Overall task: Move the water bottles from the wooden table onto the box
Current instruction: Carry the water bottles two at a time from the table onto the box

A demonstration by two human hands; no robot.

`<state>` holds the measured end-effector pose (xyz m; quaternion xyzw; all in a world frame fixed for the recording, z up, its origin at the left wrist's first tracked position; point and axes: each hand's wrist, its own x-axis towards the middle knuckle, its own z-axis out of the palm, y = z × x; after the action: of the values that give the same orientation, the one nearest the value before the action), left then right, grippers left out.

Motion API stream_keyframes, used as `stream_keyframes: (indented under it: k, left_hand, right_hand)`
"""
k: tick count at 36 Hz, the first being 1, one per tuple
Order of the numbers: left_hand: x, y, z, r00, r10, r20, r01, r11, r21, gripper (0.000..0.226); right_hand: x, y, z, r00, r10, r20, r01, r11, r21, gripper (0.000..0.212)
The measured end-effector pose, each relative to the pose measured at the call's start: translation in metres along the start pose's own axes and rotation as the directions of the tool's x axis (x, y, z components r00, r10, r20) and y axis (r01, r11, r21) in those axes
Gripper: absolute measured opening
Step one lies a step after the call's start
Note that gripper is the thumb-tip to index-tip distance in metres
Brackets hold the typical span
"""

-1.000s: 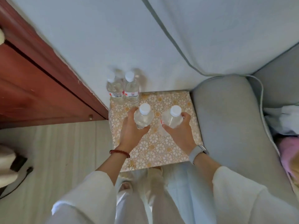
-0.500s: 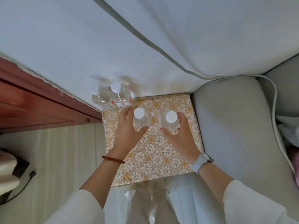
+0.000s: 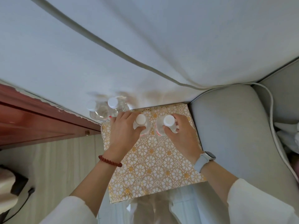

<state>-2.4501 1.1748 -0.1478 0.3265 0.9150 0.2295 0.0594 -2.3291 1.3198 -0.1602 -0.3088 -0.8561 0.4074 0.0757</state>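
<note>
Four clear water bottles with white caps stand upright on a box (image 3: 155, 160) covered in a gold-and-white flower pattern. Two bottles (image 3: 106, 109) sit touching at its far left corner. Two more, one (image 3: 142, 125) beside the other (image 3: 165, 126), stand near the far edge.

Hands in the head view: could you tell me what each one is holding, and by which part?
Left hand grips one water bottle around its upper body; right hand likewise grips another bottle.

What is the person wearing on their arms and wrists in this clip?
Both arms have loose white sleeves pushed up toward the elbows. The left hand has a dark red beaded bracelet at the wrist. The right hand has a pale grey-blue smartwatch with a matching band.
</note>
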Motion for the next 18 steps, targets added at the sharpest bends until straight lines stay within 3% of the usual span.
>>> stream_keyframes:
  k: [9,13,18]
  left_hand:
    - [0.032,0.001,0.002,0.978,0.150,-0.143,-0.117,0.969,0.215,0.039]
    - [0.038,0.000,0.001,0.972,0.151,-0.178,-0.092,0.948,0.304,0.041]
    - [0.040,-0.005,0.003,0.979,0.138,-0.149,-0.078,0.934,0.348,0.052]
  right_hand:
    - [0.041,-0.018,0.018,0.992,-0.057,-0.110,0.058,0.998,0.010,0.035]
    - [0.050,-0.022,0.027,0.993,-0.038,-0.108,0.046,0.996,0.075,0.039]
    - [0.055,-0.024,0.039,1.000,0.005,-0.016,-0.001,0.969,0.246,0.063]
